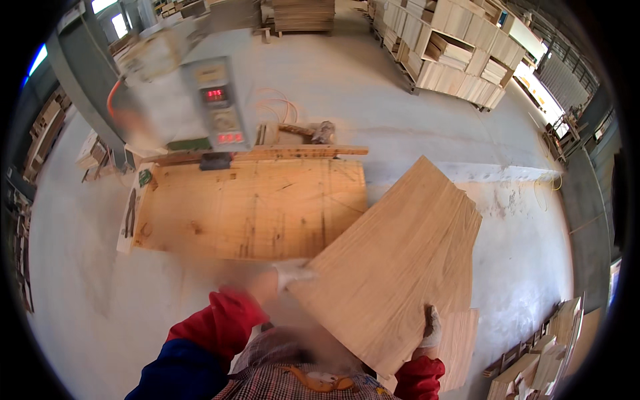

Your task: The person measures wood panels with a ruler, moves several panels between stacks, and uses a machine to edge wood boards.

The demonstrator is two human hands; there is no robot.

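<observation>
A large, light-brown wooden board [393, 267] lies slantwise in front of me, with its far left edge over the worktable's right end. At its near left corner is my left hand [291, 274], in a whitish glove, closed on the edge and a little blurred. My right hand [432, 330], also gloved, grips the board's near right edge, its thumb side dark on top and the other fingers hidden. Another board edge [471, 208] shows beneath the held one on the right. Lower down, a further pale board [461, 347] shows beyond my right hand.
A stained plywood worktable [200, 207] stands ahead, with pliers [130, 213] at its left end. Behind it rises a machine box with red displays [217, 100]. Stacked wood fills a wheeled rack [453, 53] at the far right. Wood pieces [533, 363] lie at the near right.
</observation>
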